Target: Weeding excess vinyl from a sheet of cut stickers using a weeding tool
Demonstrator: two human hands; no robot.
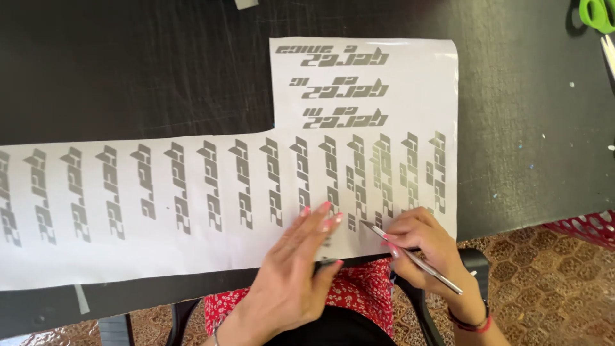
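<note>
Your left hand (301, 263) flattens the flimsy decal sheet (192, 192) (tears easily); right hand (423, 247) pinches the weeding tool (410, 256) at its near edge.

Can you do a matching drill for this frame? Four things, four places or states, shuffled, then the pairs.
Things:
1. left hand
2. right hand
3. green-handled scissors
4. white decal sheet

Places or states:
A. far right corner of the table
B. holds a thin metal tool
C. pressed flat on the sheet's near edge
D. spread across the black table

Pairs: 1-C, 2-B, 3-A, 4-D
</note>
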